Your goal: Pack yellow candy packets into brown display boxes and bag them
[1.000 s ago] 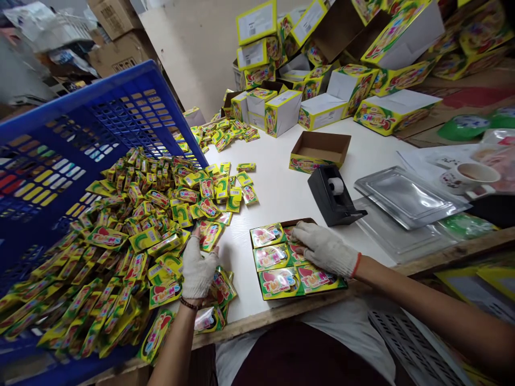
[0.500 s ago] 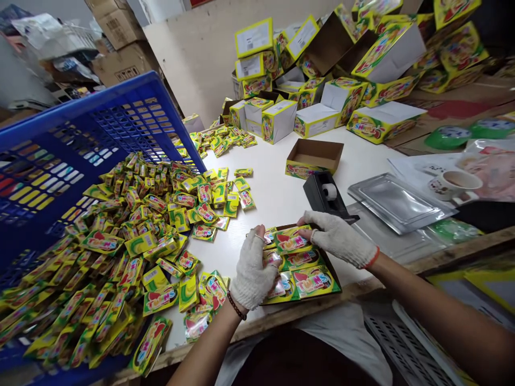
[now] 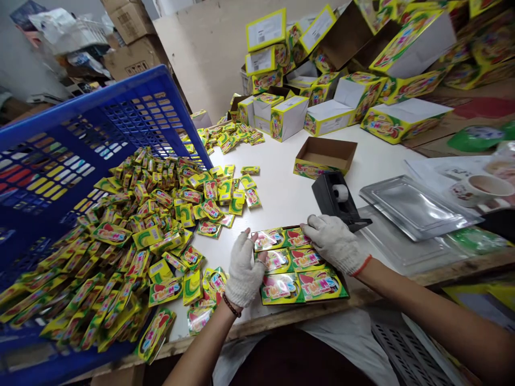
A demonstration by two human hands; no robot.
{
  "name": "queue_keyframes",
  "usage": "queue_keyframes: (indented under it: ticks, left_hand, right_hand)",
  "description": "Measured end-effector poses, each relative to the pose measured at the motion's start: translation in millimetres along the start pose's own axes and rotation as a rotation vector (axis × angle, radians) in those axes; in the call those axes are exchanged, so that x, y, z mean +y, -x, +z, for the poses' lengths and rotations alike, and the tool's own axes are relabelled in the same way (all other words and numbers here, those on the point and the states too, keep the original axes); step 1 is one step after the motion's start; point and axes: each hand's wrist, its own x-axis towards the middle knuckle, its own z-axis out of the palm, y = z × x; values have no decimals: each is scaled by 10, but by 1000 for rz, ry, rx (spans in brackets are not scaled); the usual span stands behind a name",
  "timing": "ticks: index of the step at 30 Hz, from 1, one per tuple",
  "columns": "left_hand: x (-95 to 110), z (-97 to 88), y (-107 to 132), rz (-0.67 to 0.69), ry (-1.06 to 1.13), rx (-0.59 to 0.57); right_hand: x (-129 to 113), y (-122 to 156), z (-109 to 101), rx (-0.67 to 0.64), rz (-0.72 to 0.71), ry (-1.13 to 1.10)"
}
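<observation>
In the head view, a shallow cardboard box [image 3: 343, 279] at the table's front edge holds two columns of yellow-green TWINS candy packs [image 3: 281, 287], laid flat with printed faces up. My left hand [image 3: 243, 271], in a white fingerless knit glove, rests at the box's left side. Its thumb and fingers are apart, with the thumb tip over a pack. On the far right corner lies my right hand [image 3: 336, 242], gloved the same way, its fingers bent over the box edge and the top right pack. Some of its fingertips are hidden.
To the left, a tipped blue crate [image 3: 161, 86] spills a heap of packs [image 3: 132, 225] onto the table. A black tape dispenser [image 3: 336, 201] and an open box [image 3: 325, 155] stand beyond my right hand. Further right are clear plastic trays [image 3: 414, 203] and a cup [image 3: 478, 190]. Boxes [image 3: 289, 115] crowd the back.
The pack under my right hand now lies flat in the far right of the box. My left hand has drawn left off the packs, uncovering the left column. The view has shifted slightly.
</observation>
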Motion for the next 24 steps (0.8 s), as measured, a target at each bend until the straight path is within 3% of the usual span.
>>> queue_keyframes:
  ticks: [3,7,10,14,19,24]
  left_hand:
    - [-294,-343,20,-142,-196,11]
    - [-583,-878,16,-411,-631,-194]
    - [-683,-1130,37,-523,-774,-260]
    - [-717,-1219,51,-577,-864,-319]
    - [-536,-1250,5,-497,-845,-389]
    - [-263,-1174,204,-318,-670,-738]
  right_hand:
    - [-149,33,7,23,-64,107]
    - [-243,4,110,51,-25,88]
    - [-203,-40,176,57,-76,76]
    - [-149,-42,247,63,-219,66]
    - [-261,51,341,136,-130,86]
    - [-325,150,401,107,-102,-25]
